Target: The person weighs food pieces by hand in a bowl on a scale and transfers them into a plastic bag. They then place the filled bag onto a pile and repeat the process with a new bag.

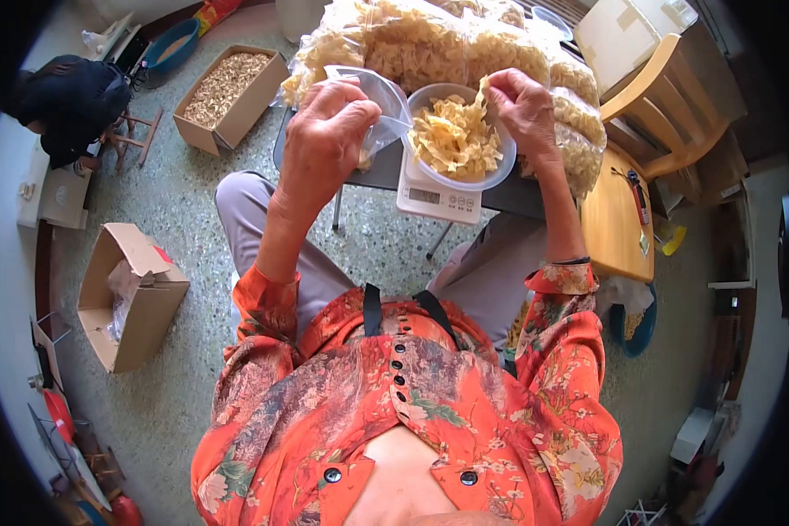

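Note:
A clear plastic bowl (508,167) full of pale yellow, curled dried pieces (456,140) rests on a white digital scale (438,202) at the table's near edge. My left hand (329,127) is closed on the rim of a clear plastic bag (384,96), just left of the bowl. At the bowl's right rim, my right hand (522,105) pinches a dried strip (482,92). The digits on the scale's display are too small to read.
Filled clear bags (416,48) are piled behind the bowl. A wooden chair (618,215) with tools on its seat stands at the right. On the floor at left are a box of dried pieces (228,88) and an open carton (140,307). Another person (66,101) is at upper left.

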`<state>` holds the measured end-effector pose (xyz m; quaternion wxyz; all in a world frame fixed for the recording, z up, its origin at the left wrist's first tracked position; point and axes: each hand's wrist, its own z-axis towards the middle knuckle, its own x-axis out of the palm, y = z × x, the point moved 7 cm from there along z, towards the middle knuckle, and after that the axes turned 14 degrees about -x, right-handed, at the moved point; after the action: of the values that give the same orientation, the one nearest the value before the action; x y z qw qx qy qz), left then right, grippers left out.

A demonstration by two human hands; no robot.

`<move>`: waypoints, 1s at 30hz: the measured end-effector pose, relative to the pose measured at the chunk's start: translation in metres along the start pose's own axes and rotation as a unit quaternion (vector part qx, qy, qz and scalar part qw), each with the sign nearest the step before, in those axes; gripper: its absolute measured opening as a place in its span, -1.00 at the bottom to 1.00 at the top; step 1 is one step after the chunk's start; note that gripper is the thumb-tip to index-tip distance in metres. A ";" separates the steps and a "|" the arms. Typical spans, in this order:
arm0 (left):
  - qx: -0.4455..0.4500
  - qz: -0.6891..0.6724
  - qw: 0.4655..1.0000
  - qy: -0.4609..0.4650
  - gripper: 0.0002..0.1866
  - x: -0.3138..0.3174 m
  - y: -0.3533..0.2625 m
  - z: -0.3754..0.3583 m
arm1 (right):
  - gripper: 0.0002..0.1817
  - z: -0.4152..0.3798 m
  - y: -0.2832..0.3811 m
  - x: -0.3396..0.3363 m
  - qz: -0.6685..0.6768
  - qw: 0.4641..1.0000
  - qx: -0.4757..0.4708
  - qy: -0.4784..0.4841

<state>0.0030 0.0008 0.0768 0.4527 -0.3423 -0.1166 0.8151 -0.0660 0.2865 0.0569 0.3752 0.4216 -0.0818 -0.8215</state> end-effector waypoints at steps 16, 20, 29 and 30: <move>-0.027 0.032 0.998 0.054 -0.88 0.013 0.012 0.001 | -0.82 0.005 0.061 -0.028 0.203 0.959 0.078 -0.181; -0.015 0.029 0.998 0.059 -0.84 0.017 0.008 0.001 | -0.80 0.012 0.109 -0.003 0.238 0.953 -0.024 -0.184; -0.047 -0.008 0.997 0.058 -0.84 0.009 0.006 0.001 | -0.80 0.014 0.132 0.044 0.113 0.972 -0.170 -0.118; -0.067 -0.020 0.996 0.059 -0.83 0.008 0.008 0.001 | -0.81 0.014 0.136 0.044 0.075 0.970 -0.205 -0.108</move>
<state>-0.0056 0.0031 0.0697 0.4510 -0.4171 -0.1508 0.7745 -0.0182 0.1575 0.0992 0.5032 0.2370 0.0174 -0.8309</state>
